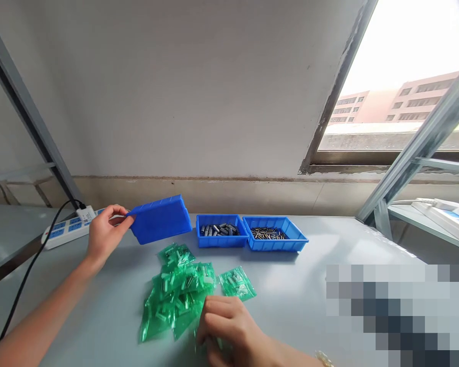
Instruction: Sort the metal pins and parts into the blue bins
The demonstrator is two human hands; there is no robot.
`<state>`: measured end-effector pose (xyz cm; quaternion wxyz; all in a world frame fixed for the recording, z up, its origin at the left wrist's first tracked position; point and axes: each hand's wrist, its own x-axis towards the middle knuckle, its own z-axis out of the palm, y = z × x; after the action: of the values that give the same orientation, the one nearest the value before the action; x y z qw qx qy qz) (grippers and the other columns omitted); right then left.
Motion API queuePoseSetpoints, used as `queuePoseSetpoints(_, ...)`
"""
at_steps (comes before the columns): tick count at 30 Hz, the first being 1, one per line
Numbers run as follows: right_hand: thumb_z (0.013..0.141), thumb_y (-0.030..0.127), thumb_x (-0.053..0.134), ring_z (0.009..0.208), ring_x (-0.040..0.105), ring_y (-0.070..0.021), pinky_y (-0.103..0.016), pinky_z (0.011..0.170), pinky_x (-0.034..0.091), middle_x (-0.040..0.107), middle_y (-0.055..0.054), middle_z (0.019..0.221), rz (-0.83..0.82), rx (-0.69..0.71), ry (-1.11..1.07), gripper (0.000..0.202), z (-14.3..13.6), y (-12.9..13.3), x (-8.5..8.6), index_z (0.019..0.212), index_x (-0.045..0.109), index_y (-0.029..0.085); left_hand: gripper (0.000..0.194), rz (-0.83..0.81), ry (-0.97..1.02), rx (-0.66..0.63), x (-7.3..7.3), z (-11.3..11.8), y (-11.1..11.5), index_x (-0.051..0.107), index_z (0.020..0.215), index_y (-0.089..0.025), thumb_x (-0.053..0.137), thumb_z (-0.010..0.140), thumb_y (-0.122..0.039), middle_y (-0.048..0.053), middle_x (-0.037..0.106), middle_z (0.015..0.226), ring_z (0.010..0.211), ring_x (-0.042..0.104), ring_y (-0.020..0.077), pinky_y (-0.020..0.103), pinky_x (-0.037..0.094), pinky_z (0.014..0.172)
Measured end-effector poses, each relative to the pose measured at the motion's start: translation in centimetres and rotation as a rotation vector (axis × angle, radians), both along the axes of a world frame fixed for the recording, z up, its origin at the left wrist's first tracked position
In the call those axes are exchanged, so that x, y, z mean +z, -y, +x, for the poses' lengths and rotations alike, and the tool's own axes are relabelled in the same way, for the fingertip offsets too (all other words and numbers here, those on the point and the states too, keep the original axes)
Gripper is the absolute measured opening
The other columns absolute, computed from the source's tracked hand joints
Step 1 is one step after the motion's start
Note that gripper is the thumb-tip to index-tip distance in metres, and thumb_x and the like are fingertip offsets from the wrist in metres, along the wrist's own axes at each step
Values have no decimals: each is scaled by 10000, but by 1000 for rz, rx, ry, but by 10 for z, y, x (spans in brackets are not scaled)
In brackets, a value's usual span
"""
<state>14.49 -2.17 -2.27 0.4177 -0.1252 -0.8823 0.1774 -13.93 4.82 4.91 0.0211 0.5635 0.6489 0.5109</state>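
My left hand (109, 229) grips a blue plastic bin (160, 220) by its left end. The bin is tilted on its side above the table, its underside toward me, so its inside is hidden. My right hand (229, 329) is low at the front, fingers curled in. Bits of green plastic show beside its fingertips, but what they hold is hidden. Just left of it lies a pile of green plastic bags (179, 290) with small parts inside. One more green bag (237, 283) lies apart, beyond my right hand.
Two blue bins stand at the back: one (222, 243) holds dark metal cylinders, the other (275, 245) thin metal pins. A white power strip (67, 232) with a black cable (30, 267) is at the left. Metal frame posts (416, 137) rise at both sides; a wall stands behind.
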Motion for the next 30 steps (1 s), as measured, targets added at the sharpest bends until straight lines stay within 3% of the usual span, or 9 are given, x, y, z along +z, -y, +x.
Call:
queuePoseSetpoints(3,663,132,395,521,445,-126,-245,464,363,538,-7,553,-14,-12,36,94,0,1,2,637,422,217,112,-65,-3,48,-2,-8,-22,583,877,-185,621,791,-246,6,657,875,747,675,184,272,538,644)
queuePoseSetpoints(7,674,148,392,512,434,-123,-246,463,360,526,-7,551,-21,-23,-2,91,-1,3,4,628,431,216,281,-217,-65,44,-8,-9,-54,566,1159,-160,573,904,-279,81,614,1152,941,637,223,417,543,783)
queuePoseSetpoints(13,671,138,386,502,428,-113,-235,462,347,504,6,533,-22,-23,-41,113,-1,3,9,612,443,215,301,-396,-161,13,-13,2,-85,555,1183,-167,575,903,-277,87,596,1194,980,625,235,433,535,807)
queuePoseSetpoints(22,671,107,406,506,434,-111,-232,458,323,517,7,556,-25,-36,-93,123,0,4,13,655,476,207,299,-561,-157,-77,-27,10,-83,557,1181,-169,575,903,-277,86,596,1194,982,624,236,433,534,808)
queuePoseSetpoints(26,702,90,422,528,460,-119,-244,475,325,546,-5,591,-48,-137,-110,148,8,-4,20,693,524,196,300,-602,-57,-105,-30,6,-79,558,1180,-166,575,903,-279,84,596,1193,982,624,239,434,534,809)
queuePoseSetpoints(30,758,92,449,703,536,-162,-287,618,441,602,-32,736,-174,-287,-2,163,27,-19,29,797,572,192,302,-626,95,-165,-36,-2,-68,553,1184,-165,573,905,-278,87,597,1190,976,626,234,434,535,806)
